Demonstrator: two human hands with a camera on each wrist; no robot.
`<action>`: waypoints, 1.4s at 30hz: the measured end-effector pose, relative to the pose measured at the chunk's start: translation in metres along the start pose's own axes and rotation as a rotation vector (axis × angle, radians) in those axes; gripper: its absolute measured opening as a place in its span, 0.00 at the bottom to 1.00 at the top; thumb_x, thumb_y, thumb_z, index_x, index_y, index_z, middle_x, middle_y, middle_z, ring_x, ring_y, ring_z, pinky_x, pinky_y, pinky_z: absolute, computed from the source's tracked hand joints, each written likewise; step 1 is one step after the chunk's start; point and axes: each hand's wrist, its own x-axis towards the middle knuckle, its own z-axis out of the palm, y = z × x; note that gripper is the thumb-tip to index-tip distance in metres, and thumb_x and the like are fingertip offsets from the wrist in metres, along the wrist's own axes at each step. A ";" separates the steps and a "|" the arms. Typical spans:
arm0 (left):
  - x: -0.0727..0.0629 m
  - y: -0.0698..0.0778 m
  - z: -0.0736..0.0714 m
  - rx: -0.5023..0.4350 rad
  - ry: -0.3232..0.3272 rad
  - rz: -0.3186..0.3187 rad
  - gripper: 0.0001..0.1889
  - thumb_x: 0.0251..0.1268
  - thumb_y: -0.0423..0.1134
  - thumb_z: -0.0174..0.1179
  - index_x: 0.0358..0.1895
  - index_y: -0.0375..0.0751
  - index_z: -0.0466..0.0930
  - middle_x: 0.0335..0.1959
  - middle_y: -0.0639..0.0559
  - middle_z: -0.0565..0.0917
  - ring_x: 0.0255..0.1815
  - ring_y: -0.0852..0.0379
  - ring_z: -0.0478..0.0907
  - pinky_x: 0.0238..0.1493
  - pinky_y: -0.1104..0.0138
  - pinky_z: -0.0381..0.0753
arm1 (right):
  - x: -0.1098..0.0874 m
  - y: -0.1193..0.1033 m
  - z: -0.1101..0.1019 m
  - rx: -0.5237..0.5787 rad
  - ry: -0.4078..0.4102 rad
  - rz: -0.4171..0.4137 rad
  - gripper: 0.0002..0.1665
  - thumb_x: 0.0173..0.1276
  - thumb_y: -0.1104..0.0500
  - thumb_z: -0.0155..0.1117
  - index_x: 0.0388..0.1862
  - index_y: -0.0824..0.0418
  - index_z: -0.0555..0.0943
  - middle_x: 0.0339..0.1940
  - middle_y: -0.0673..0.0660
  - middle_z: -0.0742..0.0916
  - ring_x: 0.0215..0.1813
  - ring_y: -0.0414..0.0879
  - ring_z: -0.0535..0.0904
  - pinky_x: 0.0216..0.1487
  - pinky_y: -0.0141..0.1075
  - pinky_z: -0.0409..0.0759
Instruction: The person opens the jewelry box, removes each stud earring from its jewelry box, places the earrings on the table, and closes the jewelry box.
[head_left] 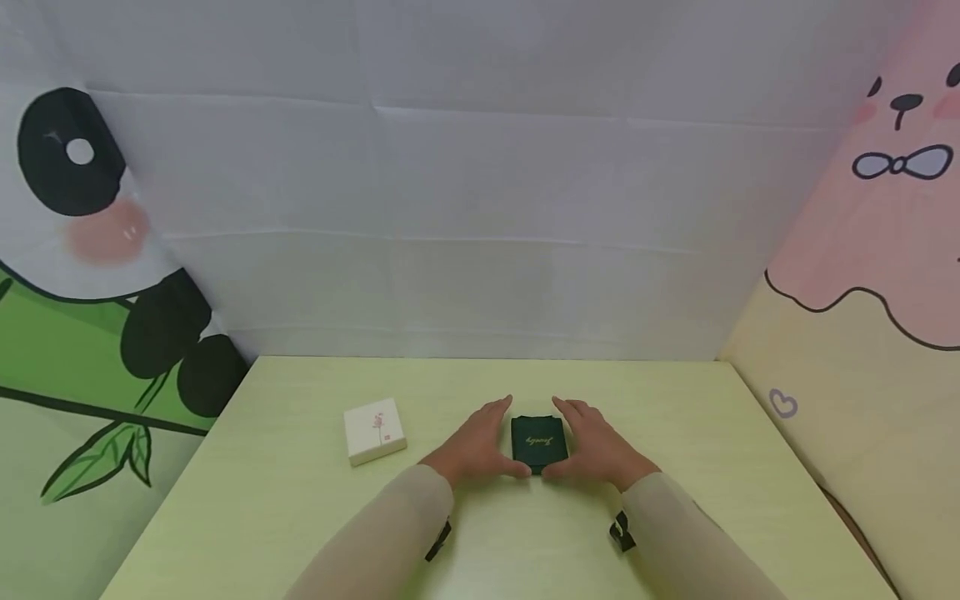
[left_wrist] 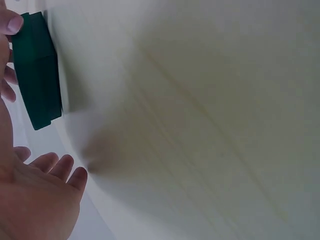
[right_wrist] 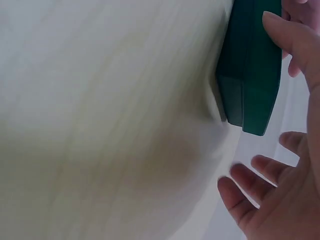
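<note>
A dark green box (head_left: 537, 454) with gold lettering on its lid lies flat on the pale table between the two hands. To its left is my left hand (head_left: 478, 443), fingers spread and extended forward, with the thumb tip right at the box's near corner. My right hand (head_left: 597, 446) mirrors it on the other side, its thumb (right_wrist: 282, 27) against the box's near edge. Both sets of fingers (left_wrist: 62, 167) stand away from the box's sides. The wrist views show the green box's front edge and the lid's seam. Its contents are hidden.
A white square box (head_left: 375, 427) with a pink flower print sits to the left on the table (head_left: 300, 533). Behind the table hangs a creased white cloth (head_left: 480, 183). Printed cartoon panels stand at the left and right sides.
</note>
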 end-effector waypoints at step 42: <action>0.006 -0.006 0.002 -0.002 -0.027 0.056 0.56 0.47 0.50 0.82 0.79 0.37 0.60 0.70 0.44 0.71 0.67 0.49 0.72 0.67 0.55 0.73 | 0.022 -0.014 0.015 0.109 -0.074 -0.093 0.61 0.46 0.40 0.87 0.76 0.56 0.69 0.63 0.51 0.77 0.60 0.48 0.76 0.61 0.49 0.76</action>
